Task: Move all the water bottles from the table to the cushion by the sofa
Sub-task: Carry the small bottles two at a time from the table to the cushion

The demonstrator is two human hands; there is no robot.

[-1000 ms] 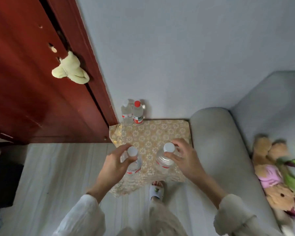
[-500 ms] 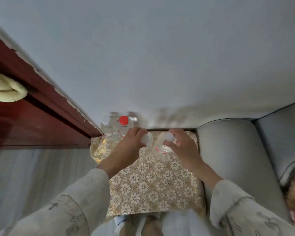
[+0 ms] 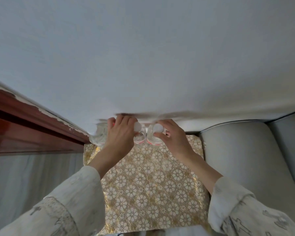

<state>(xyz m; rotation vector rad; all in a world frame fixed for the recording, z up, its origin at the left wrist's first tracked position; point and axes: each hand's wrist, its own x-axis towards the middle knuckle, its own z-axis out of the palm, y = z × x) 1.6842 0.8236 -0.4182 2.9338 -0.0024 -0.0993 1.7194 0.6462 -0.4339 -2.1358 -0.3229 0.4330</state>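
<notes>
Gold floral brocade covers the cushion (image 3: 148,189), which lies on the floor against the white wall (image 3: 143,57) in the head view, with the grey sofa (image 3: 245,159) touching its right edge and a dark red wooden door frame (image 3: 32,128) to its left.

Two clear water bottles stand upright at the cushion's far edge, side by side and almost touching, each with a white cap and a red band on its label. The left hand (image 3: 120,136) grips the left-hand bottle (image 3: 140,133); its fingers (image 3: 126,120) curl over the shoulder and neck, with the thumb just under the cap. The right hand (image 3: 174,138) holds the right-hand bottle (image 3: 154,135), with fingers (image 3: 165,123) wrapped round the neck below the cap and the thumb pressed on the near side. Whether either bottle's base rests fully on the brocade I cannot tell, since the hands hide part of it.

Just left of the left hand, at the cushion's back corner by the door frame, stands another clear bottle (image 3: 99,135), blurred, its top hard to make out. A trace of red (image 3: 113,123) shows behind the left hand's knuckles; what it belongs to cannot be made out.

Both forearms come up from the lower edge in loose cream sleeves (image 3: 78,201) with a faint grey print. Pale wood-grain floor (image 3: 32,176) lies left of the cushion.
</notes>
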